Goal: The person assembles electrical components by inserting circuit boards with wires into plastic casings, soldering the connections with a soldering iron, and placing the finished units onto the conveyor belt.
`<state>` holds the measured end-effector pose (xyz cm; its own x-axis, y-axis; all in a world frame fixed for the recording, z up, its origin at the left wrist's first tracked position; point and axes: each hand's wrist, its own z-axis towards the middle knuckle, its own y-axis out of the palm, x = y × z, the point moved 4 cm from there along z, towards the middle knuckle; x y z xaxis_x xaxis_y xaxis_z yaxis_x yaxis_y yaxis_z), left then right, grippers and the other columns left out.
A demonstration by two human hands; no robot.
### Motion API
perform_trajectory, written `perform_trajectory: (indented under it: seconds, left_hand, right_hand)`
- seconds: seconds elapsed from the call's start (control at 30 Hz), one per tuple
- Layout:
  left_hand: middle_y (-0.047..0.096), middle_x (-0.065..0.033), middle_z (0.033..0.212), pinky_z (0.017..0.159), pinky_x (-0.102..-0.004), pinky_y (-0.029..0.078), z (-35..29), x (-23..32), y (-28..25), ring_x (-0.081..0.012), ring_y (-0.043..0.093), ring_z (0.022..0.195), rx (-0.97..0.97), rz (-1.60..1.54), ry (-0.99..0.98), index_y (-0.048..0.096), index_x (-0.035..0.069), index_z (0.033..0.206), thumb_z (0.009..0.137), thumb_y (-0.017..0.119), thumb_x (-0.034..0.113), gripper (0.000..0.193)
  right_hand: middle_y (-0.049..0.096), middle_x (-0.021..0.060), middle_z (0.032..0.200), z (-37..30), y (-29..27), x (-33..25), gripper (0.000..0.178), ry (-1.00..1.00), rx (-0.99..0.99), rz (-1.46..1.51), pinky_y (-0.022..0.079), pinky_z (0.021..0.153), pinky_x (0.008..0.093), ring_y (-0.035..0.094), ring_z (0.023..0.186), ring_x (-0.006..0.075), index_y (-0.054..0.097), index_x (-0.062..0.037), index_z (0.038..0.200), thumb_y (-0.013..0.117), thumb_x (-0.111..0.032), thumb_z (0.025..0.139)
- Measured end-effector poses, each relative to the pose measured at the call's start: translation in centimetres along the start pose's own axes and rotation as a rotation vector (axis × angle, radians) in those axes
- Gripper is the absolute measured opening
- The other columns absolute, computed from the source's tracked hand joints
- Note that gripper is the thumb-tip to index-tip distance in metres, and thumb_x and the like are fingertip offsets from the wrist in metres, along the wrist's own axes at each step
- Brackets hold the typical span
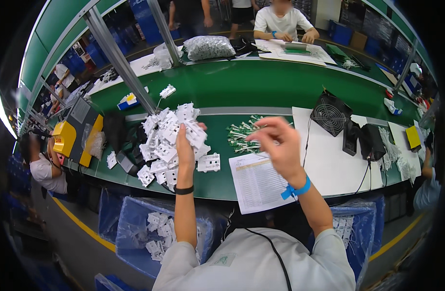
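My left hand (pixel 184 153) is closed round a white plastic housing (pixel 197 136), its thumb on the near side and a fingertip showing past the far edge. Behind and beside it rises a heap of similar white housings (pixel 159 127), one of which lies apart at the heap's right. My right hand (pixel 280 145) hovers, slightly blurred, above a printed sheet (pixel 261 182). Its thumb and fingers are bent and apart, with nothing visible between them. Just beyond its fingertips lies a pile of small green circuit boards with white wires (pixel 239 136).
A black fan (pixel 331 114) and black power boxes (pixel 370 141) stand on white board at right, beside bundled white wires (pixel 388 148). A yellow-and-grey machine (pixel 76 131) stands at left. Blue lined bins (pixel 127 237) sit below the table edge. A co-worker (pixel 283 24) sits opposite.
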<state>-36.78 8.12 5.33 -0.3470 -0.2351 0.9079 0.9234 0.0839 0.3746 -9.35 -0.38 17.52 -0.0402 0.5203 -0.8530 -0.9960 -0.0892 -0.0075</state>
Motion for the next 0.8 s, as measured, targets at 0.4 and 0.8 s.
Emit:
perform_trajectory:
  seconds: [0.4, 0.8]
  left_hand:
    - [0.072, -0.0139, 0.086, 0.071, -0.0321, 0.059, -8.7, 0.7, 12.6, -0.0217, 0.072, 0.075, -0.465, 0.076, -0.323, 0.068, -0.002, 0.101, 0.109, 0.019, 0.058, 0.078]
    - [0.072, -0.0127, 0.079, 0.061, -0.0294, 0.056, -10.8, -0.6, 14.0, -0.0192, 0.069, 0.064, -0.755, 0.367, -0.549, 0.064, 0.001, 0.102, 0.107, 0.018, 0.064, 0.079]
  right_hand:
    - [0.062, 0.0107, 0.102, -1.7, -0.7, 0.6, 0.01, -0.195, -0.15, -0.436, 0.049, 0.084, 0.038, 0.058, 0.098, 0.0279, 0.069, 0.0004, 0.092, 0.073, -0.002, 0.083]
    - [0.064, 0.0055, 0.1, -4.3, -4.6, 3.2, 0.012, 0.063, -0.423, -0.241, 0.048, 0.082, 0.0342, 0.06, 0.097, 0.0224, 0.07, -0.0023, 0.086, 0.078, -0.011, 0.085]
